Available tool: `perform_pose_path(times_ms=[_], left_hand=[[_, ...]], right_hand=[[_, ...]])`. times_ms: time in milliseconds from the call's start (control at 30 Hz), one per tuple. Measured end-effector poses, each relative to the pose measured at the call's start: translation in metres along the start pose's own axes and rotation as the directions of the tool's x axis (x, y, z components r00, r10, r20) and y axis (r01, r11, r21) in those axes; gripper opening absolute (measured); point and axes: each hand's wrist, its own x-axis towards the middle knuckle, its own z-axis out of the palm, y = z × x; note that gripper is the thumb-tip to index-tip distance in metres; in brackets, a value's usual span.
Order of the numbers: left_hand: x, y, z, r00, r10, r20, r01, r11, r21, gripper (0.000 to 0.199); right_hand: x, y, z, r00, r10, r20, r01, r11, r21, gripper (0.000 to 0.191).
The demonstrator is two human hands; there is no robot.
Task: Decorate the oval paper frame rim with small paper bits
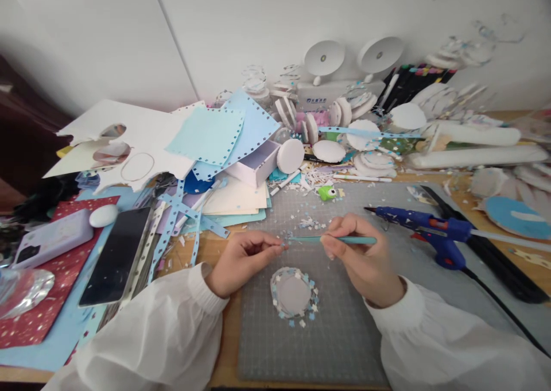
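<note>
My right hand [355, 253] pinches a thin teal tool with a slim pointed end [357, 240], held nearly level and pointing left. The tool's tip reaches the fingertips of my left hand [252, 259], whose thumb and index finger are closed together. Whatever lies between those left fingertips is too small to make out. Below and between my hands, a round white disc [294, 292] ringed with small blue and white paper stars lies on the grey cutting mat [314, 356]. Loose little paper stars [310, 223] are heaped just beyond the tool.
A blue glue gun [439, 236] with its cord lies at right, over a long black tool [508, 270]. A green star punch [326, 193] sits behind my hands. At left are a phone [116, 256] and punched blue paper strips [166, 242]. White discs [290, 155] crowd the back.
</note>
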Motion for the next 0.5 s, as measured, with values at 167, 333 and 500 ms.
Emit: perform_pose_path(times_ms=[167, 333, 500], left_hand=[[0.0, 0.0023, -0.0001, 1.0, -0.003, 0.001, 0.003, 1.0, -0.029, 0.019], [-0.0003, 0.001, -0.0005, 1.0, -0.011, 0.017, 0.012, 1.0, -0.019, 0.021], [-0.0009, -0.0006, -0.0007, 1.0, -0.011, 0.022, 0.011, 1.0, 0.01, 0.022]], right_hand=[[0.0011, -0.0015, 0.001, 1.0, 0.001, 0.018, -0.001, 0.999, -0.037, 0.012], [0.0007, -0.0055, 0.0044, 0.998, 0.028, 0.056, -0.023, 0.997, -0.078, 0.012], [0.0004, -0.0055, 0.0049, 0.998, 0.05, 0.047, -0.046, 0.995, -0.093, 0.013]])
